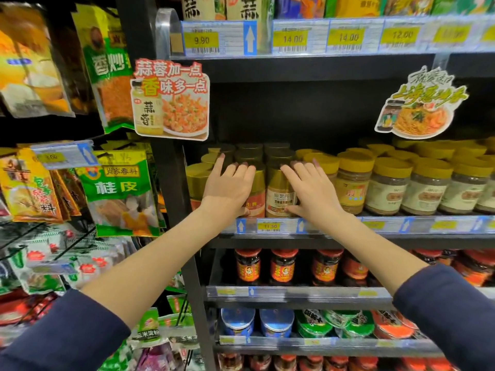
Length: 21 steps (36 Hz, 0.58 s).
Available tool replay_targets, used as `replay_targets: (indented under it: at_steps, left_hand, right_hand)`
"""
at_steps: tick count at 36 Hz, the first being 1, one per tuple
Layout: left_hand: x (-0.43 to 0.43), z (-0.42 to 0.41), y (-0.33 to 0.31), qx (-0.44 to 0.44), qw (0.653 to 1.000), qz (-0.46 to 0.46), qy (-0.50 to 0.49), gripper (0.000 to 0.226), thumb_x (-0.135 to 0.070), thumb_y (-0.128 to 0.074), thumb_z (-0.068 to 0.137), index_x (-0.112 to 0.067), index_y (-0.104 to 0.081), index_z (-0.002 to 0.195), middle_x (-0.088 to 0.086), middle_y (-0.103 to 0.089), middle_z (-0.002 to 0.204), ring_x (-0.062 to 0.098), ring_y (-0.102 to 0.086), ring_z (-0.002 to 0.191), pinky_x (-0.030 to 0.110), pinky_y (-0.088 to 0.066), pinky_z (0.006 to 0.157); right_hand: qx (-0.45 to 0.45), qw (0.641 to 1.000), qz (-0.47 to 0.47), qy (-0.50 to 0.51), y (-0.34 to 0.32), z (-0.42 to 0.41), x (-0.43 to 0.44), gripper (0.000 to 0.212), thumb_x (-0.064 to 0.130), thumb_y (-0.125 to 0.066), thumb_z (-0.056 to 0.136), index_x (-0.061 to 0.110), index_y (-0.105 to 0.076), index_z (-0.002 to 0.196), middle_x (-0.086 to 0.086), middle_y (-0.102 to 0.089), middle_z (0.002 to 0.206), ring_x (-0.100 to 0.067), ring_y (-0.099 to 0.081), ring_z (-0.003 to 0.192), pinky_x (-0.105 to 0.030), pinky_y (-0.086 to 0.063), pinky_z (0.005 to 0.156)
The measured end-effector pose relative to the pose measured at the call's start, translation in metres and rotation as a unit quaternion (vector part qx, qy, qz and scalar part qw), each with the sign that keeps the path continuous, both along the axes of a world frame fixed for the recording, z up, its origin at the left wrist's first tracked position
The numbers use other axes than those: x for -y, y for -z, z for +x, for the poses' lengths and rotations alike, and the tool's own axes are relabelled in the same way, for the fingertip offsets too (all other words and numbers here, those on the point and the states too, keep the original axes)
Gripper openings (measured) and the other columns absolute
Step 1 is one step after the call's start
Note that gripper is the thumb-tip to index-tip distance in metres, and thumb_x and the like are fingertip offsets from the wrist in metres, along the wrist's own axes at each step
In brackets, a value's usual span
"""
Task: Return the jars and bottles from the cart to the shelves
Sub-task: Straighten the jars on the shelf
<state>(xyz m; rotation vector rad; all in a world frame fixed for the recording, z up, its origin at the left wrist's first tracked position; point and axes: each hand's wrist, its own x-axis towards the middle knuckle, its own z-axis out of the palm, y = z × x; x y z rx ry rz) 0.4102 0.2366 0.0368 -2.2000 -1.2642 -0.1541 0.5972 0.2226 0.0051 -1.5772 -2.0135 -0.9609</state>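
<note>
Gold-lidded sauce jars (280, 194) stand in rows on the middle shelf (270, 226), behind an 11.50 price tag. My left hand (227, 190) lies flat over the front of one jar (255, 202), fingers spread across the lids and thumb low on the label. My right hand (313, 190) rests against the right side of the neighbouring jar, fingers spread over its lid and thumb at its base. Neither hand is closed around a jar. The cart is out of view.
Yellow-lidded paste jars (388, 186) fill the shelf to the right. Red-lidded chili jars (282, 266) stand one shelf down, tubs (276, 322) below them. Hanging spice packets (120, 191) crowd the left rack. Two cardboard signs (171, 103) hang from the upper shelf.
</note>
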Motion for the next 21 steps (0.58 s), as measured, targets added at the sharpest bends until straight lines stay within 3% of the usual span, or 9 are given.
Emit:
replay_targets:
  at_steps: [10,21]
  left_hand:
    - [-0.007,0.009,0.004,0.021,0.999,0.021,-0.010,0.089,-0.046,-0.070,0.076,-0.010,-0.025,0.143,0.009,-0.042,0.144,0.027,-0.039,0.132,0.046,-0.008,0.117]
    - [-0.009,0.010,0.013,0.048,0.998,0.027,-0.020,0.091,-0.046,-0.069,0.077,-0.011,-0.020,0.145,0.010,-0.038,0.147,0.028,-0.036,0.135,0.047,-0.010,0.117]
  right_hand:
    - [0.016,1.000,0.004,0.001,-0.002,0.003,-0.005,0.091,0.031,-0.092,0.041,0.007,-0.055,0.121,-0.015,-0.064,0.108,-0.034,-0.061,0.099,-0.053,-0.037,0.103]
    - [0.023,1.000,-0.008,-0.001,-0.001,0.005,-0.004,0.092,0.034,-0.091,0.045,0.007,-0.054,0.124,-0.015,-0.064,0.110,-0.033,-0.061,0.102,-0.052,-0.037,0.103]
